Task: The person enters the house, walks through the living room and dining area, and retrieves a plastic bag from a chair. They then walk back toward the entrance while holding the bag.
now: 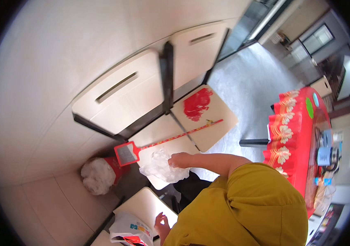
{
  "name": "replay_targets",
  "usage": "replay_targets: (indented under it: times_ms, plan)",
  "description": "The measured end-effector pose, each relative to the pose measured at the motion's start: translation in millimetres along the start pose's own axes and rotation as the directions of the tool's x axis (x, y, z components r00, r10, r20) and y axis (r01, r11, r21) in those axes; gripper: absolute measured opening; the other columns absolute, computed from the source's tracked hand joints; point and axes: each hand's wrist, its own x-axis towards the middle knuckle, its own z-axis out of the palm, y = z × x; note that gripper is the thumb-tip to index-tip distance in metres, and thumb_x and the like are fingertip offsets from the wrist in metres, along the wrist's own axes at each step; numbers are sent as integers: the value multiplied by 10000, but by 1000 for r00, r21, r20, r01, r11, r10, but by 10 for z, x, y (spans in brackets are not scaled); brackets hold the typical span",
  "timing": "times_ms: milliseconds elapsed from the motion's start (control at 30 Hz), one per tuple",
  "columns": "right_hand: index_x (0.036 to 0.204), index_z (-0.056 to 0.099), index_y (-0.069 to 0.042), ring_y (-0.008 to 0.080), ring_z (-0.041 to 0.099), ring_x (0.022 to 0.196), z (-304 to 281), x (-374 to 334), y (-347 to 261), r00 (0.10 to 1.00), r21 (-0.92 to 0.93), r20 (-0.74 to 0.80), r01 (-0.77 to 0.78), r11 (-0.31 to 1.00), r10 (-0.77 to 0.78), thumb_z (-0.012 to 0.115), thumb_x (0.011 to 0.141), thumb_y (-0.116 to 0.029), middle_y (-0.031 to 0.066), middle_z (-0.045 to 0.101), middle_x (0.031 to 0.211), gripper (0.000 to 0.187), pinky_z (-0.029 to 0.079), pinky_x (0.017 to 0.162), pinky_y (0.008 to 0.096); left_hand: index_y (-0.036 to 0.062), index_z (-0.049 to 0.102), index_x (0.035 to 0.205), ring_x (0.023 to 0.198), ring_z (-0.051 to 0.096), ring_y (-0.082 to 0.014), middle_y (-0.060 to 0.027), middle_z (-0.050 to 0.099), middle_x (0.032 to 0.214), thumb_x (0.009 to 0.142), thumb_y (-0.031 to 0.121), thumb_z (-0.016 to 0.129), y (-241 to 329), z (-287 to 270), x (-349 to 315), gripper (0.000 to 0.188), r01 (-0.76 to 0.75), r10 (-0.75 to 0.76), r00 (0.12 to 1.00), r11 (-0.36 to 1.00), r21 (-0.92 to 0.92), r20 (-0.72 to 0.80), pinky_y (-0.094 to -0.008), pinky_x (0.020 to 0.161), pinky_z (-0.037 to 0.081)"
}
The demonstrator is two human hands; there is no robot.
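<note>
My right hand (177, 160) is closed on a crumpled clear plastic bag (160, 167), which hangs over a cream chair seat. Just beyond it lies a fly swatter (126, 153) with a red-framed head, its patterned red handle reaching across two chair seats. A red paper cutout (198, 104) rests flat on the farther seat. My left hand (162, 224) is over another cream chair seat (140, 205), fingers apart and holding nothing that I can see. Beside it stands a white shopping bag (130, 228) with something red at its mouth.
A red bin (118, 167) with a bulging white liner (98, 176) stands by the tiled wall. Chair backs (119, 92) line that wall. On the right, a table with a red flowered cloth (281, 135) carries a kettle (326, 156) and other items.
</note>
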Motion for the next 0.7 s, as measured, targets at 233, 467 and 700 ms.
replay_targets:
  times_ms: [233,467,700]
  plan:
    - [916,573,-85,308,524,858,-1369,-2030,-182,757,19,-645,-124,992,107,547,793,-207,122,560,863,175,425,749,390,9,585,994,770,597,-169,-109,621,859,798,51,550,1267,-92,164,204,-352,356,934,930,102,-20,-304,707,474]
    - [966,582,-50,187,582,815,-1778,-3564,260,242,599,-764,-75,797,598,564,801,-229,99,606,860,245,454,725,292,14,579,1007,694,571,-126,-72,605,756,779,56,582,1763,422,123,232,-511,485,860,825,243,161,-266,653,455]
    - [939,586,-35,209,583,764,-2014,-4740,1900,-192,570,-821,-227,790,538,596,792,-198,119,602,818,220,455,703,301,21,561,1034,602,514,-78,-33,566,651,762,40,603,2319,2237,613,276,-651,577,728,751,108,370,-236,538,419]
